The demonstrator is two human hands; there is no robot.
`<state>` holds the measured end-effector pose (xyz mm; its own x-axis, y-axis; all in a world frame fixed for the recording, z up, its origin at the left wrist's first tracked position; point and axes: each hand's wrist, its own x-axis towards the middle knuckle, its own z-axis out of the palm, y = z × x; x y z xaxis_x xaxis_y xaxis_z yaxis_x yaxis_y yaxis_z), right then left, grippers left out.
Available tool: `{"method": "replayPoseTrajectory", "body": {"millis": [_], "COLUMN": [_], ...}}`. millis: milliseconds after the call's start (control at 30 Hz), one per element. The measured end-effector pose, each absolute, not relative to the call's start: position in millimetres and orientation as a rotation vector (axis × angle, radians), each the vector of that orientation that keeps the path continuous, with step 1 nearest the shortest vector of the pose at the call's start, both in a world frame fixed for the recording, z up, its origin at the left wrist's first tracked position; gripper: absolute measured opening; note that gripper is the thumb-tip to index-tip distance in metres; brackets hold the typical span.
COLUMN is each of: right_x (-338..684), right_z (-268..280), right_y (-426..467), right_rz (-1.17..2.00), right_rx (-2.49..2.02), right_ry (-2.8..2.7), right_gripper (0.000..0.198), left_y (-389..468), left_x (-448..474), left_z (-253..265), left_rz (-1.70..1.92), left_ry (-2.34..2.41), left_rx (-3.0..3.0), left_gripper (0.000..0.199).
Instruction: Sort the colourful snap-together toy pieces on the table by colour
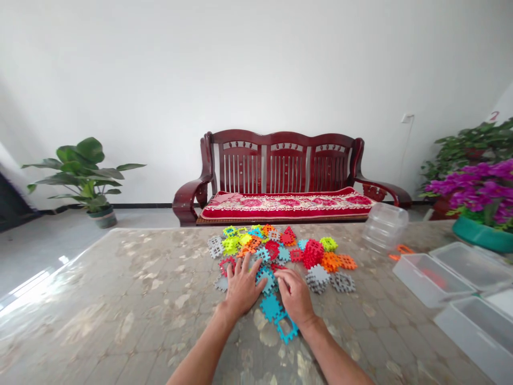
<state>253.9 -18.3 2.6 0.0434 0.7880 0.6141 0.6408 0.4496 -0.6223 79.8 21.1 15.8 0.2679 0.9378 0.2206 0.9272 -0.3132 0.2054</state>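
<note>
- A person's left hand (241,287) lies palm down on the counter (120,299), fingers spread flat at the near edge of a heap of interlocking plastic tiles (280,251); its grip is open and closed around nothing, with the fingertips resting on or beside red and teal pieces.
- The right hand (295,294) rests just beside it, fingers curled loosely downward onto the tiles; whether it has pinched a piece cannot be told from this angle.
- Between and just below the two hands lies a teal tile (271,307), and an open-framed teal tile (287,327) touches it on the near side, partly under the right wrist.
- The heap spreads across the middle of the counter, with yellow-green, orange, red, grey and teal pieces mixed together; two grey tiles (331,279) sit at its right edge.
- Clear plastic bins (433,278) stand well apart to the right, and an overturned clear container (383,224) lies near the far right of the heap.
- Beyond the counter stands a dark red wooden bench sofa (282,179) with a floral cushion, against a white wall.
- A green potted plant (86,179) stands on the floor at left; purple flowers (479,190) in a teal pot sit at right.
</note>
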Motion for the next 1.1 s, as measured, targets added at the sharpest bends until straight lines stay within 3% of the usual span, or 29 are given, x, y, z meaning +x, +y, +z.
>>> {"method": "replayPoseTrajectory", "body": {"millis": [300, 567, 767, 967, 1100], "right_x": [257.0, 256.8, 258.3, 260.0, 260.7], "right_z": [-1.3, -5.9, -6.5, -2.4, 2.2], "right_y": [-14.1, -12.4, -9.7, -11.2, -14.8], "right_rz": [0.226, 0.229, 0.298, 0.386, 0.443], "right_rx": [-1.335, -1.309, -1.301, -1.247, -1.196], "right_ry": [-1.608, -1.537, -1.499, -1.452, -1.460], "right_gripper": [0.028, 0.030, 0.023, 0.028, 0.032], "left_y": [-5.5, -11.9, -26.4, -37.4, -48.4], "left_x": [55.6, 35.3, 51.9, 61.3, 70.0], "left_z": [11.0, 1.9, 15.3, 21.6, 26.5], "left_rz": [0.443, 0.728, 0.837, 0.715, 0.628], "left_ry": [1.604, 1.827, 1.481, 1.155, 1.000], "left_rx": [2.567, 2.553, 2.724, 2.801, 2.783], "left_gripper": [0.058, 0.059, 0.065, 0.044, 0.054]}}
